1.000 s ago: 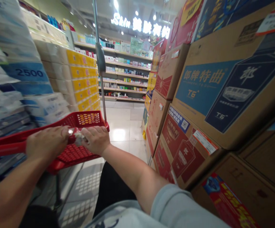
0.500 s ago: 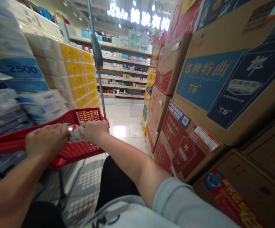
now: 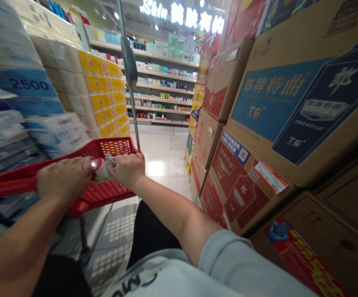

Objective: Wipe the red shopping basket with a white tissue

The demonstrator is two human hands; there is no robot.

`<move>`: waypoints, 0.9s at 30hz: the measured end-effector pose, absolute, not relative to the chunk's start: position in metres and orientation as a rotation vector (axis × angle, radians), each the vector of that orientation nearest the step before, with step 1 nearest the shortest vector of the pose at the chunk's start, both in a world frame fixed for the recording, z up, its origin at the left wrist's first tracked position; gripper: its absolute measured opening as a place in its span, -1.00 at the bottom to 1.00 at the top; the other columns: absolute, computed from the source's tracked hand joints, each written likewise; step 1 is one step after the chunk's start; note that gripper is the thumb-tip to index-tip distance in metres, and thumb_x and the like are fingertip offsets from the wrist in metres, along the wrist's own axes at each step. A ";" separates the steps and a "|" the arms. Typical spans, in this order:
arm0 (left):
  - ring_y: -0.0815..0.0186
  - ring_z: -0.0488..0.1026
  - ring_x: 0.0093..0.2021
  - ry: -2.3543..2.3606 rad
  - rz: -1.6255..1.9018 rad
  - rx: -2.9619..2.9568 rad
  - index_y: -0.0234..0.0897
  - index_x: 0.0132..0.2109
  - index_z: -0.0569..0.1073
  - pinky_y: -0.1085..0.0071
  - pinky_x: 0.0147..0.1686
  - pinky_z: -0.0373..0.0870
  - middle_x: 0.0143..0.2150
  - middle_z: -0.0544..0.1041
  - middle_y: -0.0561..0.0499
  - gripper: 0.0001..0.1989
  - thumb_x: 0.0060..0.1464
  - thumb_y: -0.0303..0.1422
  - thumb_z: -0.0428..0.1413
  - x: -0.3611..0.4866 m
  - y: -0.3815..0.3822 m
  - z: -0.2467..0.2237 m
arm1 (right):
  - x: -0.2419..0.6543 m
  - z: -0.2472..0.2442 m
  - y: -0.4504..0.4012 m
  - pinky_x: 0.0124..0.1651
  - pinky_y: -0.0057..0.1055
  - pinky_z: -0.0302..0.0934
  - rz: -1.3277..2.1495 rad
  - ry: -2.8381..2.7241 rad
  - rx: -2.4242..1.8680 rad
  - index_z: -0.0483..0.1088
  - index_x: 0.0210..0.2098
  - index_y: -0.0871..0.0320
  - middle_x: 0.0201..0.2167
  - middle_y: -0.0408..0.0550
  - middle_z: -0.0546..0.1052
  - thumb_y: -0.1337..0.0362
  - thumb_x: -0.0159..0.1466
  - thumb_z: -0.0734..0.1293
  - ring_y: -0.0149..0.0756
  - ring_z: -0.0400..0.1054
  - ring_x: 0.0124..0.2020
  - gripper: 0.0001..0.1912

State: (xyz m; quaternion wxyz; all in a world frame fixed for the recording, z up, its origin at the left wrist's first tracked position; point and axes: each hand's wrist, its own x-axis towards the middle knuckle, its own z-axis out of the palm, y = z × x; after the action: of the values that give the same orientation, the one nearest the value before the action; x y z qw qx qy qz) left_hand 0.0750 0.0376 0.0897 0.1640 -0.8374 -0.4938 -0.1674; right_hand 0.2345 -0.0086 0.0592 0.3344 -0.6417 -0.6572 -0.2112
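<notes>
A red plastic shopping cart (image 3: pixel 111 190) with a mesh basket stands in front of me, tilted in the view. My left hand (image 3: pixel 65 176) is wrapped over its red handle bar, fingers closed. Farther along the same bar, my right hand (image 3: pixel 129 168) is closed near the right end. Between the two hands, a crumpled whitish piece of material (image 3: pixel 105 170) lies against the bar and touches my right fingers; its kind is hard to make out. From the cart's right side a metal pole (image 3: pixel 133 105) rises. My palms and the undersides of my fingers are hidden.
Stacked cartons (image 3: pixel 262 107) line the right side close to my arm. On the left are packs of tissue paper (image 3: pixel 101 97) and large blue-white packages (image 3: pixel 33 88). Shelves of small goods (image 3: pixel 163 78) stand ahead, beyond a pale tiled floor (image 3: pixel 160 154).
The cart and both hands sit slightly farther right and higher in the view. Cartons at right have shifted a little. Both hands keep their hold.
</notes>
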 end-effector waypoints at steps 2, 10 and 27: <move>-0.04 0.46 -0.10 -1.327 -0.437 -2.273 -0.35 -0.06 0.45 0.13 -0.19 0.31 -0.04 0.53 -0.25 -0.41 0.27 -0.19 -0.41 0.074 0.038 0.088 | 0.236 0.053 -0.014 0.05 -0.24 0.07 -0.617 -1.750 -1.576 0.38 -0.18 0.12 -0.24 -0.10 0.52 0.10 0.32 0.18 -0.25 0.32 -0.12 -0.73; 0.01 0.50 -0.17 -1.254 -0.404 -2.221 -0.32 -0.09 0.47 0.20 -0.27 0.30 -0.12 0.56 -0.19 -0.47 0.29 -0.19 -0.35 0.075 0.038 0.089 | 0.237 0.059 -0.002 0.07 -0.18 0.06 -0.589 -1.650 -1.683 0.40 -0.36 0.13 -0.39 -0.11 0.53 0.05 0.32 0.18 -0.27 0.37 -0.30 -0.68; 0.05 0.50 -0.15 -1.276 -0.470 -2.181 -0.33 -0.13 0.44 0.26 -0.33 0.22 -0.11 0.57 -0.16 -0.47 0.32 -0.22 -0.38 0.077 0.031 0.089 | 0.240 0.053 -0.012 0.00 -0.24 0.07 -0.682 -1.644 -1.598 0.35 -0.32 0.10 -0.31 -0.08 0.49 0.07 0.28 0.26 -0.22 0.32 -0.18 -0.78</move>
State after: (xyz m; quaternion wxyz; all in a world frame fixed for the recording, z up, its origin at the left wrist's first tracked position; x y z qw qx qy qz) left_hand 0.0767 0.0309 0.0886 0.2818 -0.8142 -0.4763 -0.1754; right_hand 0.2404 -0.0121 0.0534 0.3662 -0.6215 -0.6397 -0.2654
